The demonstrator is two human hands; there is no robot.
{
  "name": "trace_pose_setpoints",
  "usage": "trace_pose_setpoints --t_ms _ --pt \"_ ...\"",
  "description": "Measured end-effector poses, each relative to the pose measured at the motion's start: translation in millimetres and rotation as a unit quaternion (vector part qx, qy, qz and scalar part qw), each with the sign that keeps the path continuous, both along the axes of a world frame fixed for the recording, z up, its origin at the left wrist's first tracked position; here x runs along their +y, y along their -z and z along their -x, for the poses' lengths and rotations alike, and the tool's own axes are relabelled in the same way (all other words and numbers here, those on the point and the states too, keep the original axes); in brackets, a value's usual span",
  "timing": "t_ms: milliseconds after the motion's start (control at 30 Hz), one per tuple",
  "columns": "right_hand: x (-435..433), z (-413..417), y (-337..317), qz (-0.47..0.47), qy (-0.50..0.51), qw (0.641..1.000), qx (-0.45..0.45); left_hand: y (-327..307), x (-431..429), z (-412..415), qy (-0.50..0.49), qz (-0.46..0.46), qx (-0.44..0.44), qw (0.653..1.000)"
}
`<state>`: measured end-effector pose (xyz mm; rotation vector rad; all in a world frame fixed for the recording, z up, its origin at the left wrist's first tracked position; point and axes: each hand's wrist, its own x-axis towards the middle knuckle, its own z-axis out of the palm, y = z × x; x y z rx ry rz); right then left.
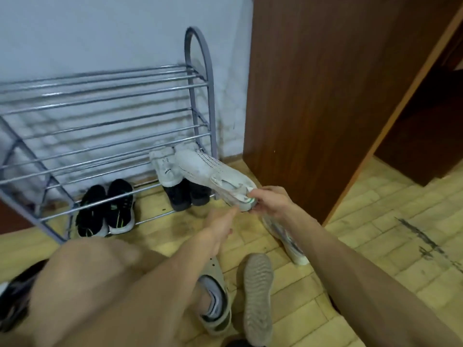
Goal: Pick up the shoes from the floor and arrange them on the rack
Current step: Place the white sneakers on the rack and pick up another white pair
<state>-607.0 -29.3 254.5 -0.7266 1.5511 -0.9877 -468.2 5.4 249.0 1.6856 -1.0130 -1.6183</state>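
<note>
A grey metal shoe rack (110, 126) stands against the wall. My right hand (271, 200) grips the heel of a white sneaker (213, 175), whose toe points at the rack's right end. My left hand (220, 225) reaches toward that heel with fingers extended, holding nothing. A white shoe (165, 167) sits on a lower shelf beside it. Two pairs of black shoes (106, 207) (186, 194) stand at the rack's bottom. Another white sneaker (288, 240) lies on the floor under my right forearm.
A brown wooden door (325, 96) stands open right of the rack. On the tiled floor near me lie a grey upturned shoe (258, 295) and a beige slide (216, 306) on my foot. My knee fills the lower left.
</note>
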Motion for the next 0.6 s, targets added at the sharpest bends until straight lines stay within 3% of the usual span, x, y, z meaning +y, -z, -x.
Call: trace_pose_setpoints --t_ms 200,300,433,600 --pt "10 -58 -75 0.082 -0.109 0.987 -0.084 -77 4 -56 -0.160 0.167 0.094 0.968" --pt "16 -89 -117 0.127 -0.184 0.970 -0.096 -117 15 -93 -0.201 0.228 0.088 0.948" --pt "23 -144 -152 0.194 -0.231 0.953 0.029 -150 28 -150 -0.232 0.257 0.079 0.935" --pt "26 -219 -174 0.241 -0.328 0.897 0.171 -158 45 -225 -0.275 0.275 0.059 0.919"
